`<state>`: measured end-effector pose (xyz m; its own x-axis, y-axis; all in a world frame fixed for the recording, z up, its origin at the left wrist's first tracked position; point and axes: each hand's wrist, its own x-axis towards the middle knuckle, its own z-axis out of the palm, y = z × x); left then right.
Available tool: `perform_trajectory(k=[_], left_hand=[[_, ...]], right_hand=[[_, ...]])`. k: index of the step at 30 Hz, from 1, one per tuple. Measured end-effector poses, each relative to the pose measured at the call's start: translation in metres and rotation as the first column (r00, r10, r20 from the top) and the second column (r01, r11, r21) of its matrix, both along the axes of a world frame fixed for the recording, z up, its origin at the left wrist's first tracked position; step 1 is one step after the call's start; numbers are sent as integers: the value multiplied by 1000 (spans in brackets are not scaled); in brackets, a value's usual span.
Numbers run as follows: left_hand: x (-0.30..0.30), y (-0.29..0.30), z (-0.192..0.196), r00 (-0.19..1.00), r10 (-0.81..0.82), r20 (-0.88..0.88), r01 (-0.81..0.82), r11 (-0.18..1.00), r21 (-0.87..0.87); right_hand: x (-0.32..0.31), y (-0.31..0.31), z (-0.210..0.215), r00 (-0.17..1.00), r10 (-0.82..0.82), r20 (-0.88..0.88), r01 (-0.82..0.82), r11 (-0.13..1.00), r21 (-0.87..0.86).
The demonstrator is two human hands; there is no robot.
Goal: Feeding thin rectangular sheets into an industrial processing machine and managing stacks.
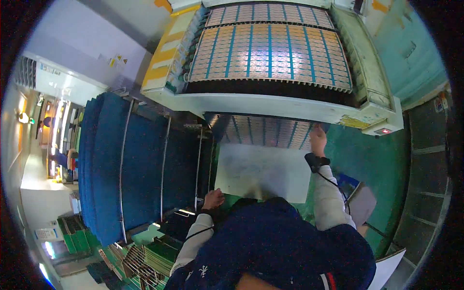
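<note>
My right hand is raised under the front beam of a conveyor machine. Its fingers are closed at the right edge of a patterned circuit panel, whose far part is hidden under the beam. My left hand is low, by the near left corner of a plain white board, close to a metal rack rod. Its fingers are curled, and whatever they may hold cannot be made out. On the rollers above lies another circuit panel, with copper-coloured rows and teal strips, and a further one behind it.
A rack with dark blue sheets stands close on my left. The machine's front beam crosses above my hands, with a red switch at its right end. Green boards sit at lower left. A grey framed panel stands at right.
</note>
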<state>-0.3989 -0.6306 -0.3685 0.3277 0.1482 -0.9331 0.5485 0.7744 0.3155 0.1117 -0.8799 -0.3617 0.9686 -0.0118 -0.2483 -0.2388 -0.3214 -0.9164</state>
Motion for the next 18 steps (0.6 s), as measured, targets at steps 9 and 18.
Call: perform_trajectory(k=[9,18], left_hand=[[4,12,1,952,-243,187,120,856,502],[88,120,22,915,139,378,-260,921,291]], right_hand=[[19,-35,-44,985,-169,26,171,969,-180],[4,-58,-56,927,367,81,-355,925,-134]])
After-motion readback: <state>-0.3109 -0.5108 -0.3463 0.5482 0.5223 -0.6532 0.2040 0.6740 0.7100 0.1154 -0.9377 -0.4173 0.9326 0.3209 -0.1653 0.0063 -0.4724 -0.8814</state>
